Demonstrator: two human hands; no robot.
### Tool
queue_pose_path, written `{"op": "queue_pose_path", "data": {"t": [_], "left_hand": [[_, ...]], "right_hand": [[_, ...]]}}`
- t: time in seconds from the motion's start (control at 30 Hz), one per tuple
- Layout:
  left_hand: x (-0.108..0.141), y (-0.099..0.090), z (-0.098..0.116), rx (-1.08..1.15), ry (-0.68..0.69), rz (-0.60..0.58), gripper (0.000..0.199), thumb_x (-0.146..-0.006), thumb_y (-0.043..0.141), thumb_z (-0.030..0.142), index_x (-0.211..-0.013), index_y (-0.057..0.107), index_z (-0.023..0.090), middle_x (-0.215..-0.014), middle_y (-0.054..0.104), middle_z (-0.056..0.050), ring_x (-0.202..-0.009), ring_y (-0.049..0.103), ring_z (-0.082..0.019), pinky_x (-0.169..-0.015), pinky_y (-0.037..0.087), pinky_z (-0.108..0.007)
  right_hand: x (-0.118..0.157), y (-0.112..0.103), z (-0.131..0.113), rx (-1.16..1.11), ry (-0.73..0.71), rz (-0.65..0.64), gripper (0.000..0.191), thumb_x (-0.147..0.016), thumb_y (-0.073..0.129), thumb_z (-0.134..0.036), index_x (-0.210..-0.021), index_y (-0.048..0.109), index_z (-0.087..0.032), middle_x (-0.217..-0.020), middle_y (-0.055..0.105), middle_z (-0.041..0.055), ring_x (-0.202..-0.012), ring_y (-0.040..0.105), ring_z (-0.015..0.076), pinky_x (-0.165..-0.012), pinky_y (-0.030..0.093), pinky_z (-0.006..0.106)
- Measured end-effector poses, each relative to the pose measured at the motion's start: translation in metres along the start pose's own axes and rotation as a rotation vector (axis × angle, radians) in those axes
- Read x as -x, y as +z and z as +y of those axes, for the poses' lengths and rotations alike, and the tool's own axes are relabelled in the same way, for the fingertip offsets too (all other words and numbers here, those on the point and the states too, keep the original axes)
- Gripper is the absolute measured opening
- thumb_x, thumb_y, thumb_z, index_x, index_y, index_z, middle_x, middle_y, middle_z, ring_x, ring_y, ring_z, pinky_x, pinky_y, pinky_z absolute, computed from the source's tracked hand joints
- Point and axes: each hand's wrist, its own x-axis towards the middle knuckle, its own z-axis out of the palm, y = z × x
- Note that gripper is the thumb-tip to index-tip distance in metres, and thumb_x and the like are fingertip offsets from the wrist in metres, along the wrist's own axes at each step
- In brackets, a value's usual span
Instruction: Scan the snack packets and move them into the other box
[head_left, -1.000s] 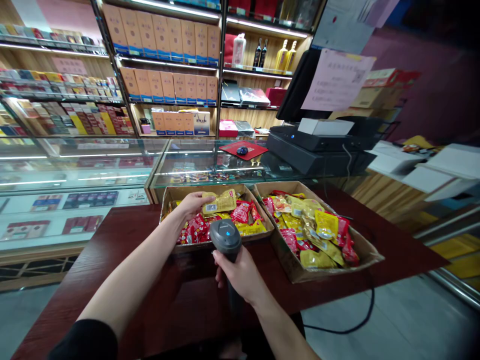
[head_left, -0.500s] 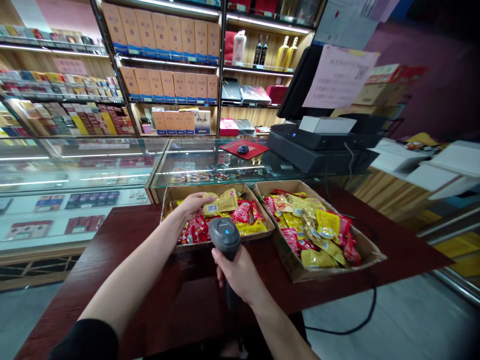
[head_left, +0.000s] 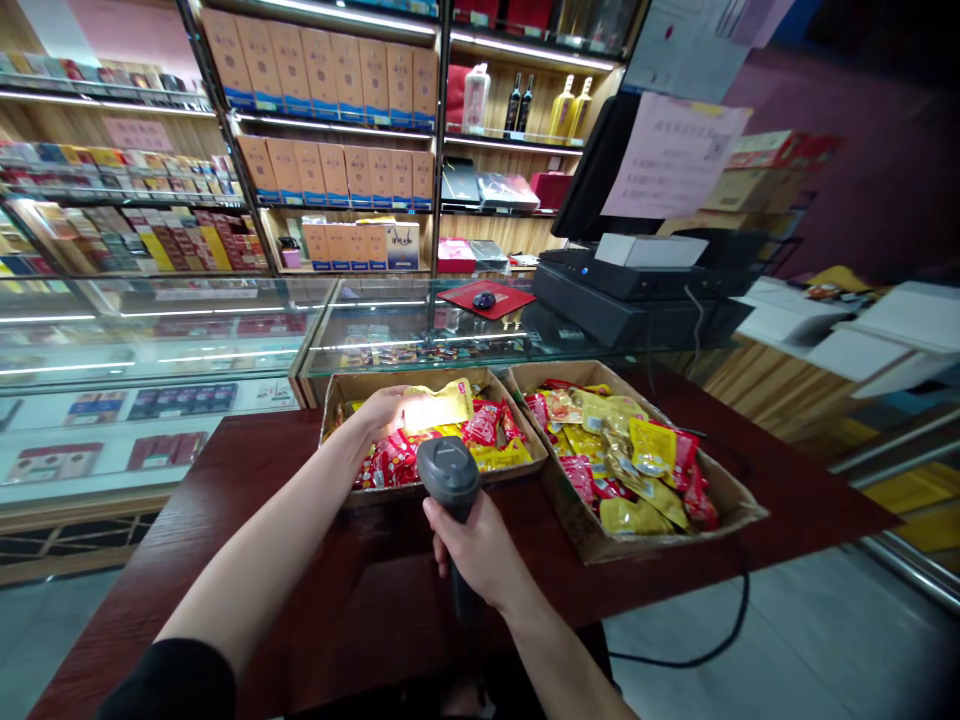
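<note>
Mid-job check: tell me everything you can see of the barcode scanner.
The barcode scanner is a handheld gun type, dark grey and plastic-looking, with a rounded head above a darker handle. The right hand grips the handle, thumb just below the head. It is held roughly upright near the front edge of the left cardboard box, head pointed toward the brightly lit gold packet. Its scanning window faces away, out of sight.

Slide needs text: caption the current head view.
Right hand points a handheld scanner at a brightly lit packet in the left hand, over a cardboard box of red and yellow packets.
</note>
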Motion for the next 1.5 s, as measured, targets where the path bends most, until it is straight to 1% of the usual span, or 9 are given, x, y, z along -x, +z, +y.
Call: {"op": "queue_pose_path", "data": {"t": [0.13, 0.23, 0.37, 0.47, 0.7, 0.93, 1.1, 1.27, 1.5], "left_hand": [[-0.003, -0.003, 0.0, -0.016, -0.031, 0.033, 0.026, -0.06, 0.079, 0.012, -0.083, 0.068, 0.007, -0.076, 0.071, -0.009, -0.065, 0.068, -0.018, -0.066, 0.056, -0.028], [-0.001, -0.003, 0.001, -0.006, -0.043, 0.013, 0.025, -0.063, 0.079, 0.012, -0.084, 0.067, 0.008, -0.077, 0.072, -0.009, -0.066, 0.069, -0.018, -0.068, 0.057, -0.028], [0.003, 0.008, 0.003, 0.009, -0.097, -0.058, 0.022, -0.068, 0.075, 0.012, -0.087, 0.066, 0.009, -0.08, 0.072, -0.01, -0.07, 0.07, -0.019, -0.069, 0.058, -0.029], [0.0, 0.027, 0.005, 0.001, -0.148, -0.136, 0.021, -0.07, 0.074, 0.011, -0.089, 0.066, 0.008, -0.085, 0.072, -0.012, -0.074, 0.07, -0.02, -0.072, 0.058, -0.029], [-0.033, 0.105, 0.011, -0.036, -0.211, -0.205, 0.018, -0.075, 0.068, 0.01, -0.093, 0.065, 0.008, -0.085, 0.071, -0.011, -0.072, 0.07, -0.018, -0.07, 0.058, -0.025], [-0.072, 0.208, 0.008, -0.041, -0.228, -0.179, 0.011, -0.086, 0.056, 0.015, -0.092, 0.062, 0.007, -0.08, 0.07, -0.011, -0.069, 0.068, -0.014, -0.067, 0.057, -0.022], [-0.085, 0.255, 0.008, -0.16, -0.244, -0.255, 0.023, -0.087, 0.055, 0.031, -0.089, 0.062, 0.009, -0.089, 0.068, -0.015, -0.077, 0.068, -0.018, -0.068, 0.056, -0.025], [-0.085, 0.248, 0.013, -0.268, -0.263, -0.224, 0.026, -0.083, 0.061, 0.034, -0.088, 0.062, 0.009, -0.093, 0.067, -0.015, -0.083, 0.067, -0.02, -0.074, 0.055, -0.028], [-0.069, 0.169, 0.04, -0.274, -0.22, -0.138, 0.02, -0.08, 0.065, 0.028, -0.086, 0.063, 0.01, -0.086, 0.069, -0.014, -0.079, 0.067, -0.019, -0.074, 0.055, -0.029]], "right_hand": [[0.0, 0.0, -0.001, -0.035, 0.021, -0.004, 0.03, -0.075, 0.059, -0.045, -0.065, 0.052, -0.018, -0.042, 0.049, -0.0041, -0.034, 0.044, 0.0102, -0.035, 0.037, 0.022], [-0.004, -0.012, -0.01, -0.152, -0.049, 0.078, 0.023, -0.069, 0.067, -0.037, -0.077, 0.061, -0.016, -0.06, 0.062, 0.0003, -0.051, 0.056, 0.0128, -0.047, 0.046, 0.023], [-0.02, -0.051, -0.032, -0.326, -0.085, 0.362, 0.024, -0.062, 0.072, -0.023, -0.084, 0.067, -0.016, -0.082, 0.069, 0.001, -0.079, 0.062, 0.0144, -0.071, 0.049, 0.022], [-0.036, -0.087, -0.047, -0.503, -0.002, 0.354, 0.023, -0.06, 0.068, -0.014, -0.083, 0.067, -0.016, -0.087, 0.07, 0.0025, -0.082, 0.063, 0.0146, -0.071, 0.052, 0.022], [-0.056, -0.167, -0.077, -0.592, 0.135, 0.338, 0.016, -0.068, 0.054, -0.002, -0.076, 0.062, -0.013, -0.065, 0.063, 0.0009, -0.056, 0.059, 0.0102, -0.062, 0.055, 0.024], [-0.061, -0.261, -0.099, -0.53, 0.125, 0.543, 0.012, -0.072, 0.051, -0.003, -0.068, 0.055, -0.013, -0.054, 0.055, -0.0022, -0.046, 0.051, 0.0084, -0.055, 0.052, 0.023], [-0.058, -0.303, -0.106, -0.509, 0.107, 0.625, 0.011, -0.074, 0.053, -0.007, -0.066, 0.055, -0.014, -0.048, 0.053, -0.0023, -0.044, 0.048, 0.0086, -0.047, 0.045, 0.02], [-0.053, -0.307, -0.104, -0.51, 0.089, 0.593, 0.01, -0.071, 0.052, -0.005, -0.068, 0.057, -0.013, -0.049, 0.054, -0.0025, -0.045, 0.049, 0.008, -0.047, 0.044, 0.019], [-0.067, -0.251, -0.102, -0.5, 0.108, 0.367, 0.009, -0.07, 0.053, -0.005, -0.068, 0.055, -0.013, -0.054, 0.055, -0.0011, -0.048, 0.05, 0.0085, -0.047, 0.043, 0.019]]}}
